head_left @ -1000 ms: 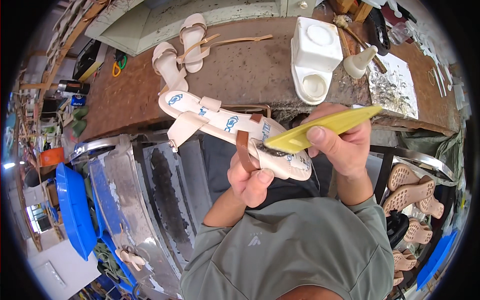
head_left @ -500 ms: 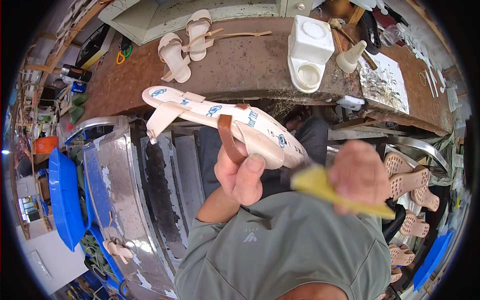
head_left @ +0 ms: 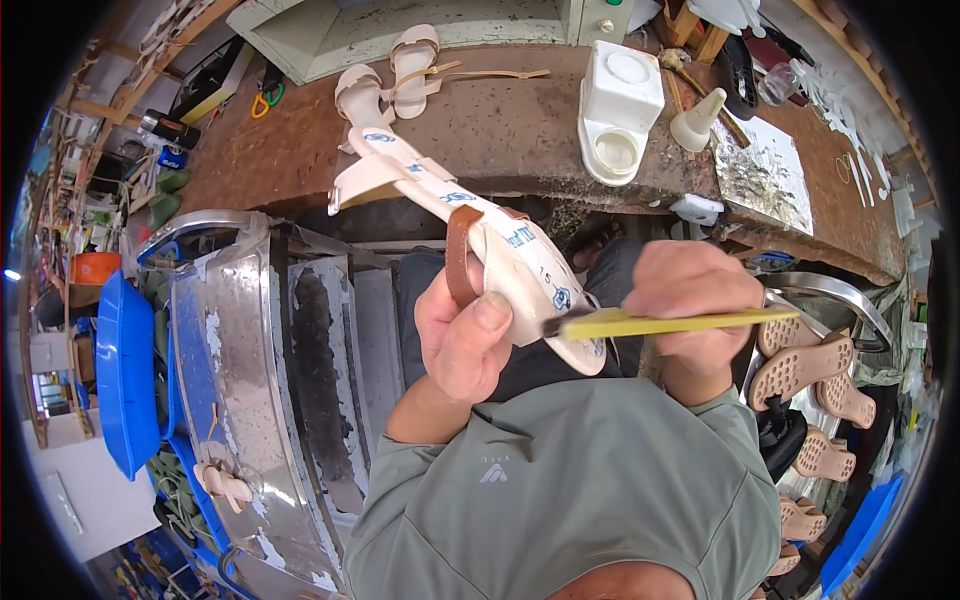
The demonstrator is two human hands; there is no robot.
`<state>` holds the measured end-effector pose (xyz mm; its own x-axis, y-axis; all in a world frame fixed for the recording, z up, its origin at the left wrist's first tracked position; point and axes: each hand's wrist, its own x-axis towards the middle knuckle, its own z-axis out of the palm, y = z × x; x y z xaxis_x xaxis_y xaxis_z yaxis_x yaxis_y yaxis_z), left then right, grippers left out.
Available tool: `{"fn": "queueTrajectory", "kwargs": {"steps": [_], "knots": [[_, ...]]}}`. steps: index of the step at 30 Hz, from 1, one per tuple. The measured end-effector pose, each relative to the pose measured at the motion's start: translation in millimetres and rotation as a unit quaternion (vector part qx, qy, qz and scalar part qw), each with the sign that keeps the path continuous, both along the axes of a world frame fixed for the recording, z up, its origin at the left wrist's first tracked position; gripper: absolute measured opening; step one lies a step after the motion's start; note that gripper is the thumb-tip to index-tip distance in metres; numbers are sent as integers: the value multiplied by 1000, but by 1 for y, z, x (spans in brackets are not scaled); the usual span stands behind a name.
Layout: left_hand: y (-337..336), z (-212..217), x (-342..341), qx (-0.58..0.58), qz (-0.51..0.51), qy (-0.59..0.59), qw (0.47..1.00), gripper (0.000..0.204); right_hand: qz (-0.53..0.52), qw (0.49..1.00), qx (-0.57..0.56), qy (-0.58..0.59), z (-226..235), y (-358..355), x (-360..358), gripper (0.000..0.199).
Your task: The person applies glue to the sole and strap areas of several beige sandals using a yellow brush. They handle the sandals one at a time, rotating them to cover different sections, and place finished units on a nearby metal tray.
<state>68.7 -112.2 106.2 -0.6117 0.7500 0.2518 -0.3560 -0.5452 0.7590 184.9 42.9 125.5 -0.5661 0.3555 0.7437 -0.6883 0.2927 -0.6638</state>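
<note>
My left hand [head_left: 462, 345] grips a pale sandal upper [head_left: 530, 270], thumb and fingers closed near its wider end. Blue marks are printed along its face, and a brown strap [head_left: 458, 255] loops up beside my fingers. Other pale straps stick out near its far end. In my right hand [head_left: 695, 295] is a flat brush [head_left: 650, 323] with a yellow handle. Its dark bristles touch the sandal's near end, close to the edge. My right fingers are wrapped over the handle, partly hiding it.
On the brown workbench [head_left: 510, 115] stand a white glue dispenser [head_left: 622, 90], a cone-shaped nozzle [head_left: 698, 122] and a pair of pale sandals [head_left: 410, 75]. Several tan perforated soles [head_left: 800, 370] lie at the right. At the left are a metal rack [head_left: 235, 370] and a blue tray [head_left: 128, 380].
The brush has moved left and levelled out, its bristles now against the sandal's near end. The sandal has tilted more steeply, its far end shifting right.
</note>
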Motion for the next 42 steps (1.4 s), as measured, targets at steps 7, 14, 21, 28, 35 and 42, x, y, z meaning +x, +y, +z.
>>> {"fn": "queueTrajectory", "kwargs": {"steps": [7,14,21,28,35,42], "knots": [[1,1,2,-10,25,115,993,30,82,996,-14,-7,3,7,4,20],[0,1,-1,43,46,266,962,16,69,996,-19,-49,14,17,-11,15],[-1,5,-3,53,52,281,957,16,64,997,-21,-23,14,19,-24,18],[1,1,-7,55,40,280,957,16,145,989,-11,-18,13,35,-27,19],[0,-3,-4,8,27,149,988,20,85,992,-38,-81,11,35,-29,17],[-1,-1,-5,-10,38,80,996,22,208,978,20,28,-12,22,-27,22]]}}
